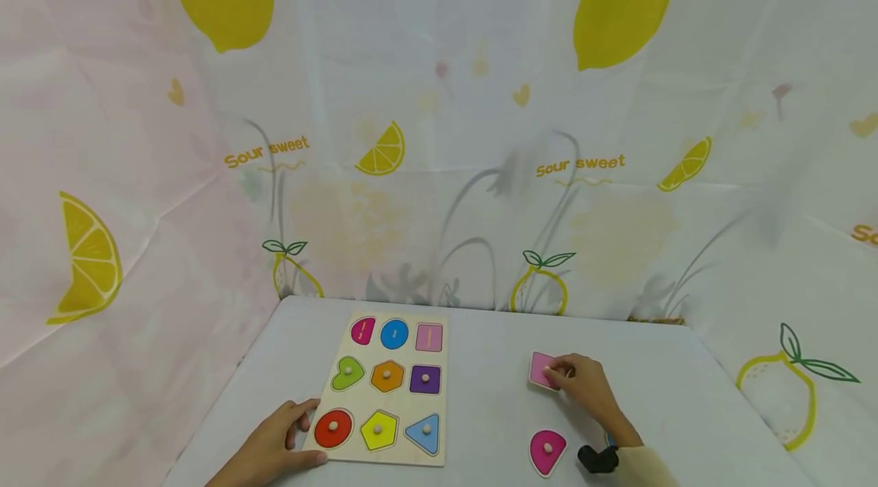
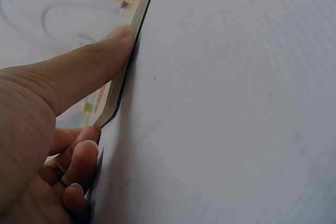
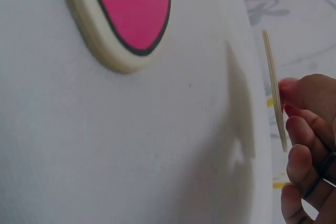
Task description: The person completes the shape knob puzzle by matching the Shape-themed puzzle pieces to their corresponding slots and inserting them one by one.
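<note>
A wooden puzzle board (image 1: 439, 403) lies on the white table, with coloured shapes set in it and its top row of slots empty. My left hand (image 1: 295, 437) holds its near left corner. The thumb (image 2: 100, 59) lies along the board's edge (image 2: 122, 87) and the fingers curl by the corner. To the right, my right hand (image 1: 561, 374) pinches a pink rectangle piece (image 1: 540, 366) and tilts it off the table. In the right wrist view that pink rectangle piece (image 3: 274, 87) shows edge-on beside my fingertips (image 3: 302, 129). A magenta teardrop piece (image 1: 546, 450) (image 3: 131, 9) lies nearer to me.
The table (image 1: 494, 395) is draped in white cloth. Lemon-print sheets hang behind it and at both sides. A black wrist strap (image 1: 598, 459) sits on my right wrist. Bare cloth lies between the board and the loose pieces.
</note>
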The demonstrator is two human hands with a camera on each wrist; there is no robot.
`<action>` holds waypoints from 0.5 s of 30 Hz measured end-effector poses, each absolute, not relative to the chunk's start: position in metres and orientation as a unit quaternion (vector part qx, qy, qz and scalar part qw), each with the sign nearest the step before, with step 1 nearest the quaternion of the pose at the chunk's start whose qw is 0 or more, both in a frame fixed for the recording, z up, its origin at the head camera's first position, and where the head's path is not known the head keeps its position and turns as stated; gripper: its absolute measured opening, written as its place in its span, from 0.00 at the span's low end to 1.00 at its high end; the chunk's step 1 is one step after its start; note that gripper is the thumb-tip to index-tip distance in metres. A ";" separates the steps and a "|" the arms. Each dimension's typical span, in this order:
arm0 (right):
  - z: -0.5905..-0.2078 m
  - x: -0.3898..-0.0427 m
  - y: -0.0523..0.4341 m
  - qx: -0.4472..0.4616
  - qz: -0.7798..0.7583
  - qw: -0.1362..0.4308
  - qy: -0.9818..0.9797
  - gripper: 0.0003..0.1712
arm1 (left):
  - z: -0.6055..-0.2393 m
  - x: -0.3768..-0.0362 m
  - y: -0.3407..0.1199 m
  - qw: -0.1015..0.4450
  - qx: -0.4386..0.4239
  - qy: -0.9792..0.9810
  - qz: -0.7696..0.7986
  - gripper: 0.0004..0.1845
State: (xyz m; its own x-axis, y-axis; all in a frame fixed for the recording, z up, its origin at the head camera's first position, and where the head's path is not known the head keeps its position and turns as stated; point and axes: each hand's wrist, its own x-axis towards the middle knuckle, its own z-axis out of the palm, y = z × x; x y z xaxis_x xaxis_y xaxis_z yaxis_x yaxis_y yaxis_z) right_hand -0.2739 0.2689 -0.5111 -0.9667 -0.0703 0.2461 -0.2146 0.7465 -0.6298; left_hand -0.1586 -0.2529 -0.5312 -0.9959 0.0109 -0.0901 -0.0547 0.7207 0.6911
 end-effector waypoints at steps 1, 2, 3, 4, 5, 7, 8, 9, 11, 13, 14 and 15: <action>-0.511 -0.274 0.267 0.078 0.349 0.102 -0.928 0.11 | -0.531 -0.158 -0.253 0.043 -0.013 0.927 0.373 0.50; -0.511 -0.274 0.265 0.079 0.349 0.101 -0.928 0.11 | -0.532 -0.158 -0.253 0.043 -0.010 0.927 0.373 0.50; -0.510 -0.274 0.264 0.080 0.350 0.102 -0.928 0.12 | -0.532 -0.158 -0.253 0.042 -0.010 0.927 0.374 0.50; -0.510 -0.274 0.262 0.081 0.352 0.101 -0.927 0.12 | -0.532 -0.158 -0.253 0.042 -0.011 0.927 0.374 0.50; -0.510 -0.274 0.261 0.081 0.353 0.100 -0.927 0.12 | -0.532 -0.158 -0.253 0.041 -0.014 0.927 0.373 0.50; -0.511 -0.276 0.258 0.083 0.353 0.101 -0.926 0.12 | -0.531 -0.158 -0.252 0.042 -0.019 0.926 0.374 0.50; -0.511 -0.276 0.257 0.084 0.353 0.102 -0.926 0.12 | -0.531 -0.158 -0.252 0.043 -0.023 0.925 0.376 0.50; -0.511 -0.277 0.255 0.085 0.353 0.102 -0.926 0.12 | -0.531 -0.158 -0.251 0.044 -0.027 0.925 0.377 0.49; -0.511 -0.279 0.253 0.086 0.353 0.103 -0.926 0.11 | -0.530 -0.159 -0.251 0.046 -0.034 0.924 0.379 0.50; -0.510 -0.280 0.249 0.088 0.353 0.103 -0.926 0.10 | -0.530 -0.159 -0.250 0.047 -0.037 0.923 0.380 0.50; -0.509 -0.280 0.248 0.090 0.354 0.103 -0.925 0.09 | -0.530 -0.159 -0.250 0.046 -0.037 0.923 0.380 0.49; -0.509 -0.281 0.246 0.091 0.355 0.103 -0.925 0.09 | -0.530 -0.159 -0.250 0.045 -0.037 0.923 0.380 0.49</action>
State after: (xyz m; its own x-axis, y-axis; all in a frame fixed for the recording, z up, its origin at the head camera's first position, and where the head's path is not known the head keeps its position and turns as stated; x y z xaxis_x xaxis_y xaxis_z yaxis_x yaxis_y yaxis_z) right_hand -0.2806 0.2459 -0.5090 -0.9621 -0.0956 0.2553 -0.2418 0.7316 -0.6374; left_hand -0.1587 -0.2497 -0.5300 -0.9931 -0.0345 -0.1120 -0.1034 0.7090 0.6976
